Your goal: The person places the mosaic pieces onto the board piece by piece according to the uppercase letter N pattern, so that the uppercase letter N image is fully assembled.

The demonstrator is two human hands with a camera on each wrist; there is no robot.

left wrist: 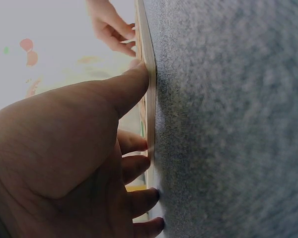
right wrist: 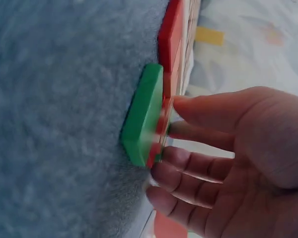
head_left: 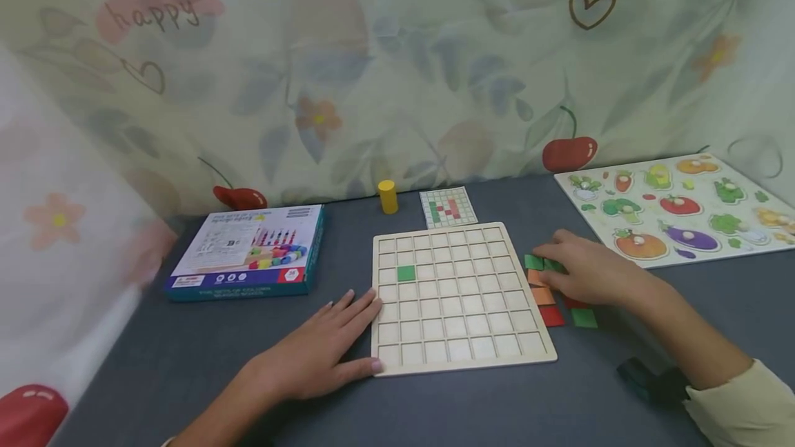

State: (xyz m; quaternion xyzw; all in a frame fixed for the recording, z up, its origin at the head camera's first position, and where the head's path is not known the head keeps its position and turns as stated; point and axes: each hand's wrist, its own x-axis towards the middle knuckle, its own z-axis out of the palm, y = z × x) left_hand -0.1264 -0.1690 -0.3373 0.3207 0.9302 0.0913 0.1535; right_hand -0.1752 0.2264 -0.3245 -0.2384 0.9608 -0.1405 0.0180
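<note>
A pale wooden grid board [head_left: 456, 309] lies on the dark table. One green square tile [head_left: 406, 273] sits in a cell in its upper left. My left hand [head_left: 326, 347] touches the board's left edge with fingers extended; in the left wrist view the thumb and fingertips rest along that edge [left wrist: 150, 99]. My right hand [head_left: 586, 271] is at the loose tiles beside the board's right side. Near its thumb and index fingertip are a green tile [head_left: 533, 262] and an orange tile [head_left: 542, 296]. Whether it pinches a tile is unclear.
More loose tiles include a red tile [head_left: 551, 316] and a green tile [head_left: 584, 318]. Behind the board are a patterned card [head_left: 462, 203] and a yellow cylinder [head_left: 388, 197]. A boxed set [head_left: 245, 250] lies left; a vegetable picture board [head_left: 689, 209] lies at the back right.
</note>
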